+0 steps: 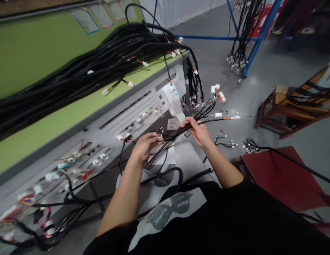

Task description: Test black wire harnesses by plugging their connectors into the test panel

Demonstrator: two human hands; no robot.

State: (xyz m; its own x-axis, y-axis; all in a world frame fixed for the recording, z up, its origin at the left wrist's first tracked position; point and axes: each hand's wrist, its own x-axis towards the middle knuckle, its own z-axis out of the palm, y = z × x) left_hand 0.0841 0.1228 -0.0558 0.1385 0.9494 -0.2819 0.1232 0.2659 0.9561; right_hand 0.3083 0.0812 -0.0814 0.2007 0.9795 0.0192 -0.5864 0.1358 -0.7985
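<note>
Wires (193,122) are running through both hands at the centre of the frame, a thin black bundle held above the lap. The right hand (198,131) is closing its grip around the bundle, fingers curled over it, and past that hand the strands are fanning out toward the upper right, ending in white plugs (217,92) with orange leads. The left hand (145,144) is pinching the near end of the bundle, its grip narrow, just beside a small metal hook (161,132). Below the hands, a thicker black cable (165,175) is looping across a grey cloth (186,159) on the lap. A grey panel (133,117) with slots and sockets is slanting from the lower left to the centre, and above it a green worktop (42,53) is carrying a heavy mass of black cables (87,71). In the lower right, a red mat (281,177) is lying on the floor, with a wooden chair (295,106) further up at the right edge.
</note>
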